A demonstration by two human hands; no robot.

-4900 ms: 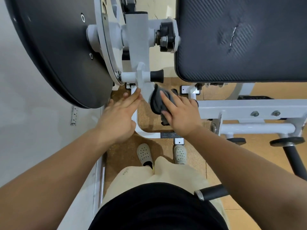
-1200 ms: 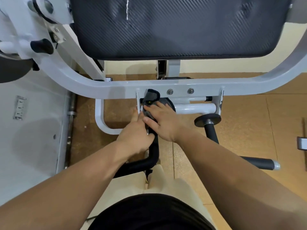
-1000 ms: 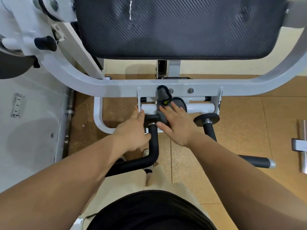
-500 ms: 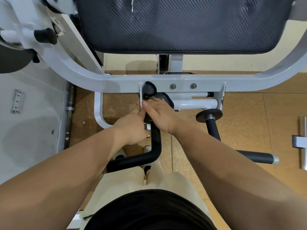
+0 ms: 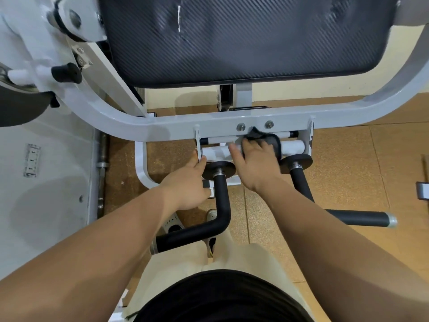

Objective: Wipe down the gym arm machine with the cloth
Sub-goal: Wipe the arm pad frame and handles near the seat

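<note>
The arm machine has a curved white frame (image 5: pixel 162 126) and a black ribbed pad (image 5: pixel 243 38) above it. Below the frame runs a white crossbar (image 5: pixel 291 147) between two brackets. My right hand (image 5: pixel 254 163) presses the dark grey cloth (image 5: pixel 270 142) flat on the middle of that crossbar, fingers stretched out. My left hand (image 5: pixel 188 184) rests by the left bracket, its fingertips touching the bar's left end, next to the black disc of the left handle (image 5: pixel 219 205). The right handle (image 5: pixel 348 217) sticks out to the right.
A white wall panel (image 5: pixel 46 182) stands close on the left. A black weight disc and knob (image 5: pixel 66 73) sit at the upper left. Brown floor tiles (image 5: pixel 348 182) lie below. My legs and a shoe (image 5: pixel 211 214) are under the handles.
My right hand has slid the cloth to the right along the crossbar, from the left bracket to the middle. My left hand has stayed by the left bracket. The view shifted slightly.
</note>
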